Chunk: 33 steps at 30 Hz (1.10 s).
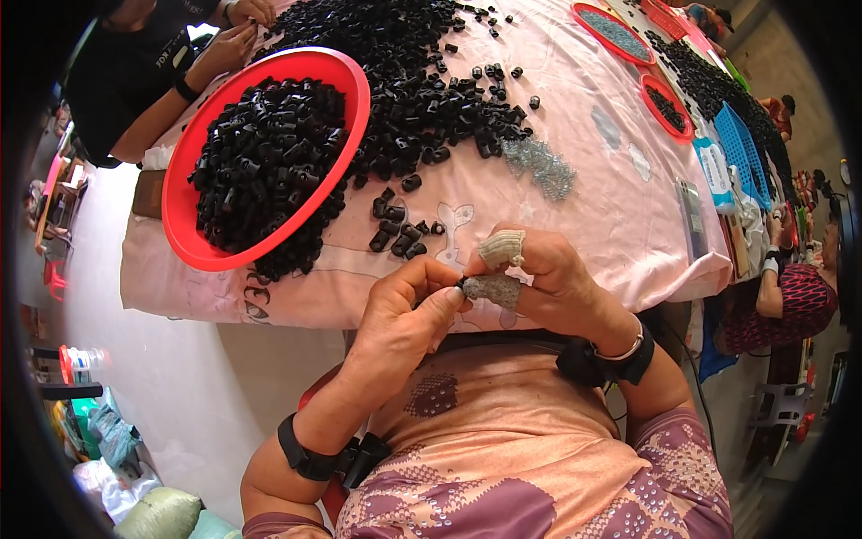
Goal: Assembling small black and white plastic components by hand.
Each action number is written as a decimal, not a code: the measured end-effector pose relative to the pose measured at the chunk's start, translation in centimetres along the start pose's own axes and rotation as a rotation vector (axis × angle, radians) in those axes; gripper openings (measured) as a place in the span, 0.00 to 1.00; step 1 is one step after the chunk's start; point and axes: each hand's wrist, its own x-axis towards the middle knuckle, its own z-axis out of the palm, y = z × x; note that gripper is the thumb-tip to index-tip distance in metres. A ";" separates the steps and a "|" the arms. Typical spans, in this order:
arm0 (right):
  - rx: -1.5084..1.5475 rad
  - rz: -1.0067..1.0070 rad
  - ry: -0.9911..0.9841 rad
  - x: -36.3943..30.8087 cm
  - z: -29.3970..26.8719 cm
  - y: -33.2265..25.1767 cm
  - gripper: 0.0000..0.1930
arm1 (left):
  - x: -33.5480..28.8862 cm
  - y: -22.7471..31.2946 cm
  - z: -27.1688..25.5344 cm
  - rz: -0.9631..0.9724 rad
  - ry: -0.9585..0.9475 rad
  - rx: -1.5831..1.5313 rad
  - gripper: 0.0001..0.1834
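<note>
Close to the table's near edge, my two hands meet fingertip to fingertip. My left hand (pixel 409 310) pinches a small black plastic part (pixel 462 282), mostly hidden by the fingers. My right hand (pixel 561 278) grips the same part from the other side; its thumb and forefinger wear cloth finger covers (pixel 496 289), one grey and one cream. Just beyond lie several loose black barrel-shaped parts (pixel 395 229) that look like cord-lock pieces. A pile of tiny silvery springs (pixel 539 168) rests farther off, to the right.
A red basin (pixel 361 108) heaped with black parts stands at left on the pink tablecloth (pixel 602 216). Behind it spreads a large heap of black parts (pixel 386 54). A co-worker's hands (pixel 235 40) are at far left. Blue basket (pixel 743 153) and red bowls (pixel 685 135) are at right.
</note>
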 end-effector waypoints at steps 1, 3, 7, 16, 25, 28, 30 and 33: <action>0.022 0.017 0.008 0.0 0.1 0.1 0.08 | 0.1 -0.2 -0.1 -0.013 -0.006 -0.047 0.06; 0.054 0.025 0.031 -0.2 0.5 0.2 0.08 | 0.1 -0.2 -0.2 -0.026 -0.013 -0.093 0.06; 0.111 0.085 0.051 -0.2 0.7 0.1 0.09 | 0.1 -0.2 -0.2 -0.035 -0.011 -0.147 0.06; 0.057 0.013 0.090 -0.3 0.7 0.1 0.10 | 0.1 -0.2 0.0 -0.018 -0.021 -0.208 0.07; 0.042 0.095 0.031 -0.1 0.5 -1.1 0.16 | 0.1 0.2 0.0 -0.019 0.041 -0.272 0.06; -0.043 0.037 0.079 -0.3 0.6 -0.8 0.21 | 0.0 0.6 -0.1 -0.042 0.042 -0.274 0.04; -0.214 -0.053 0.077 -0.1 0.6 -0.5 0.22 | 0.0 0.6 -0.2 -0.058 0.035 -0.279 0.03; -0.522 -0.151 0.060 0.1 0.9 -0.7 0.22 | 0.0 0.4 -0.1 -0.058 0.047 -0.235 0.04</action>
